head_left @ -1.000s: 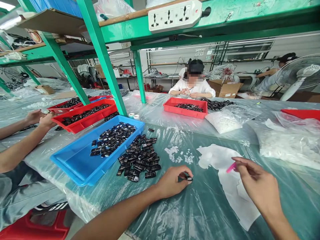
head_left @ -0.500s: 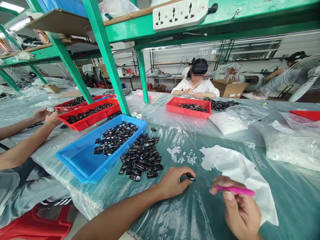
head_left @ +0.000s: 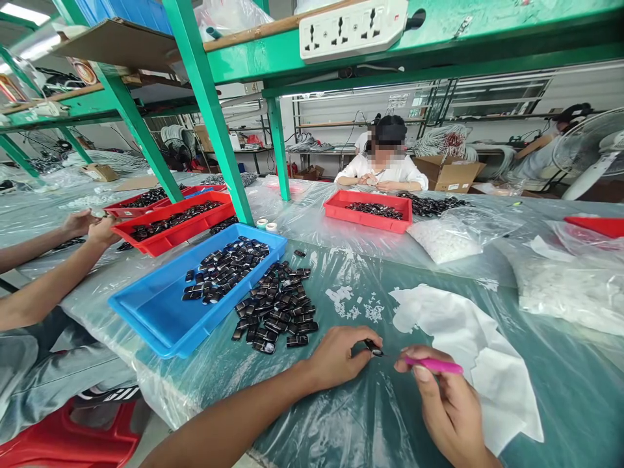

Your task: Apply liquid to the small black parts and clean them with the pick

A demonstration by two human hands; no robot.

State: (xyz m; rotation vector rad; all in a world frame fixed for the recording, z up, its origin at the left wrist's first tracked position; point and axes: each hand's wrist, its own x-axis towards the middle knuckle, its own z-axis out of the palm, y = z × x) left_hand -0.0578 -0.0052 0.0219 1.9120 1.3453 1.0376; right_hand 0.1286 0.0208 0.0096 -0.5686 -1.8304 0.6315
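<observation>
My left hand [head_left: 341, 356] pinches a small black part [head_left: 374, 348] with a pale end between thumb and fingers, just above the tabletop. In my right hand [head_left: 446, 390] is a pink-handled tool [head_left: 436, 366] with a thin tip, held like a pen. That tip points left and comes close to the black part; whether they touch I cannot tell. Beyond my left hand lies a pile of similar black parts [head_left: 277, 305]. Small white pieces [head_left: 353, 304] are spread ahead of my hands, and a white sheet [head_left: 453, 318] lies by my right hand.
A blue tray [head_left: 151, 312] of black parts stands left of the pile. Red trays [head_left: 175, 231] sit behind it, near another person's hands [head_left: 92, 224]. Green posts [head_left: 214, 117] rise from the table. Across it sits a co-worker [head_left: 383, 162] behind a red tray [head_left: 368, 221].
My right hand has moved left with the pink-handled tool, bringing its tip close to the black part. My left hand has stayed nearly still.
</observation>
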